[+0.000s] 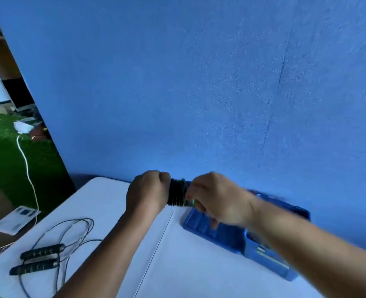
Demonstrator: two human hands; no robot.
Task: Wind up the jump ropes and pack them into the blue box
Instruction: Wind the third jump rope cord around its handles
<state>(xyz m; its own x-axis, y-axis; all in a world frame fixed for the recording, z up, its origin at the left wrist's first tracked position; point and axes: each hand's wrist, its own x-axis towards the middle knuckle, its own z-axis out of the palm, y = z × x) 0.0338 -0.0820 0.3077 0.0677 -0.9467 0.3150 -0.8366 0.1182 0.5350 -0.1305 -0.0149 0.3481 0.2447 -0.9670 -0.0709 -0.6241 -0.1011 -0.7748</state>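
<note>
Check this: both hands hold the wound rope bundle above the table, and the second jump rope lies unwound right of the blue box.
Wrong side. In the head view the second jump rope lies unwound left of the blue box. The left hand and right hand do hold the wound rope bundle above the table.

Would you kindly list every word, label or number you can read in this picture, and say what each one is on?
No text can be read.
White sheet, far left: dark print, too blurred to read.
Rope bundle: a green patch, blurred, no letters.
Handles: pale marks, not legible.
Blue box: no print visible.
</note>
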